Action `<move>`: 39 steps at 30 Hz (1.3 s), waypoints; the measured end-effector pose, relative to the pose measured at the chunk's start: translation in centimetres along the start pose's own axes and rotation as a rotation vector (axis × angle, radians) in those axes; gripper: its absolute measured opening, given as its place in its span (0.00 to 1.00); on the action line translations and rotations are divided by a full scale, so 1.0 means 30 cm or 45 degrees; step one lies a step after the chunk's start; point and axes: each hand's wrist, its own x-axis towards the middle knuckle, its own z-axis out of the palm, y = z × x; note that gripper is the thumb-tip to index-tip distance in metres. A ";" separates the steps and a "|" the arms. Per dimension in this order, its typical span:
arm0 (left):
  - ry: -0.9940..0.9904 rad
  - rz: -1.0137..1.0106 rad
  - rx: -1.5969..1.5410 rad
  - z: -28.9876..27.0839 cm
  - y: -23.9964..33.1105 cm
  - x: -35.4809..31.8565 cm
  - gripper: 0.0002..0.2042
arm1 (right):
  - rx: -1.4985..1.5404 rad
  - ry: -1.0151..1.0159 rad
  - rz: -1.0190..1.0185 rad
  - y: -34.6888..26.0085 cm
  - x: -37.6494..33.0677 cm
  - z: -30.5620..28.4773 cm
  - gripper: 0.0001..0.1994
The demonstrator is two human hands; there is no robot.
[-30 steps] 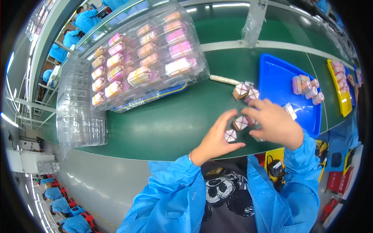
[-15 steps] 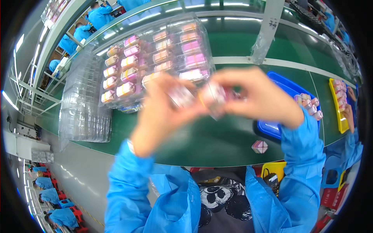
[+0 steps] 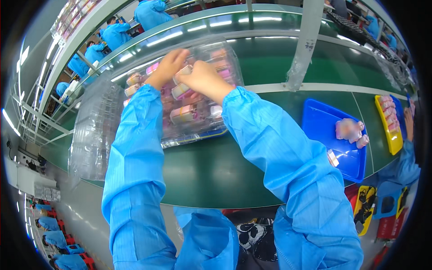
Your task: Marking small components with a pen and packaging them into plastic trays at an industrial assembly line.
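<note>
Both hands reach over a clear plastic tray [image 3: 193,139] holding rows of small pink-and-white wrapped blocks [image 3: 182,114], some banded in yellow. My left hand [image 3: 167,70] is above the tray's far middle, fingers pressed together and bent down; whatever lies beneath them is hidden. Just right of it, my right hand [image 3: 203,80] is closed, its fingertips on one pale block [image 3: 182,73] among the rows. The two hands nearly touch. Several blocks are covered by my hands and sleeves.
Nested clear trays [image 3: 92,135] stand left. At right, a blue tray [image 3: 315,118] holds several blocks; a yellow tray [image 3: 394,145] of blocks lies beyond, by another person's hand [image 3: 408,121]. A metal post [image 3: 302,58] rises behind the green table [image 3: 207,175].
Both hands have moved away from me and left, from in front of the tray to over its rows. Earlier they held pink-and-white blocks close together, blurred by motion.
</note>
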 end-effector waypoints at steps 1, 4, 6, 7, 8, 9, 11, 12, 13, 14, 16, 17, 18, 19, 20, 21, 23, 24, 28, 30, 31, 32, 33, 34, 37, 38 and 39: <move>0.068 0.021 -0.106 -0.015 -0.014 -0.009 0.22 | 0.007 -0.045 0.019 -0.020 -0.007 0.007 0.19; 0.151 0.052 -0.399 -0.017 0.078 -0.008 0.24 | -0.210 0.084 -0.021 0.005 0.015 0.018 0.27; 0.098 0.019 -0.482 -0.019 0.214 -0.076 0.23 | -0.333 0.131 -0.167 0.031 0.033 -0.007 0.25; 0.074 0.035 -0.432 -0.002 0.231 -0.122 0.23 | -0.424 0.161 -0.293 0.047 0.056 -0.018 0.22; 0.046 0.052 -0.381 0.018 0.247 -0.163 0.22 | -0.512 0.195 -0.419 0.064 0.081 -0.031 0.20; 0.012 0.079 -0.329 0.042 0.276 -0.196 0.22 | -0.602 0.241 -0.546 0.073 0.091 -0.054 0.18; 0.044 0.157 -0.061 0.041 0.298 -0.291 0.22 | -0.624 0.220 -0.322 -0.019 0.024 -0.139 0.17; 0.011 0.249 0.151 0.022 0.280 -0.309 0.22 | -0.609 0.197 -0.363 -0.028 0.001 -0.201 0.18; -0.025 0.343 0.350 0.021 0.256 -0.317 0.22 | -0.604 0.176 -0.396 -0.019 -0.022 -0.269 0.19; 0.040 0.230 0.028 0.037 0.252 -0.308 0.22 | -0.600 0.138 -0.316 -0.026 -0.079 -0.336 0.18; 0.087 0.009 -0.143 0.063 0.331 -0.278 0.21 | -0.538 0.177 -0.195 -0.012 -0.220 -0.451 0.18; 0.112 -0.101 -0.231 0.073 0.359 -0.265 0.21 | -0.482 0.244 -0.156 0.006 -0.297 -0.494 0.20; 0.084 -0.106 -0.301 0.084 0.348 -0.246 0.20 | -0.508 0.204 -0.095 0.049 -0.351 -0.539 0.19; 0.091 -0.075 -0.162 0.087 0.354 -0.227 0.20 | -0.527 0.163 -0.047 0.101 -0.405 -0.582 0.18; 0.096 -0.053 -0.038 0.095 0.342 -0.209 0.20 | -0.642 0.083 -0.047 0.150 -0.457 -0.601 0.17; 0.102 -0.029 0.084 0.103 0.331 -0.187 0.19 | -0.758 0.004 -0.047 0.194 -0.507 -0.614 0.17; 0.096 0.005 0.234 0.113 0.326 -0.151 0.21 | -1.138 -0.210 -0.134 0.274 -0.586 -0.615 0.19; 0.058 -0.056 0.248 0.128 0.338 -0.126 0.21 | -1.168 -0.252 -0.102 0.287 -0.618 -0.585 0.21; 0.009 -0.018 0.332 0.208 0.366 -0.078 0.24 | -1.473 -0.245 -0.248 0.359 -0.708 -0.470 0.30; 0.018 -0.011 0.190 0.233 0.399 -0.068 0.22 | -1.531 -0.169 -0.295 0.434 -0.693 -0.449 0.28; 0.024 -0.005 0.117 0.232 0.411 -0.066 0.22 | -1.533 -0.139 -0.309 0.467 -0.683 -0.451 0.27; 0.105 0.011 -0.136 0.225 0.405 -0.058 0.20 | -1.534 -0.114 -0.325 0.469 -0.673 -0.451 0.26; 0.223 0.043 -0.187 0.208 0.393 -0.069 0.20 | -1.464 -0.124 -0.321 0.463 -0.667 -0.460 0.24; 0.339 0.076 -0.238 0.186 0.379 -0.088 0.20 | -1.393 -0.133 -0.316 0.449 -0.661 -0.472 0.22; 0.482 0.072 -0.051 0.069 0.309 -0.154 0.22 | -0.909 -0.127 -0.133 0.350 -0.606 -0.511 0.17; 0.470 0.036 0.114 0.044 0.299 -0.203 0.23 | -0.703 -0.119 -0.041 0.318 -0.579 -0.528 0.15; 0.451 0.009 0.268 0.038 0.300 -0.239 0.24 | -0.516 -0.039 0.012 0.296 -0.551 -0.546 0.13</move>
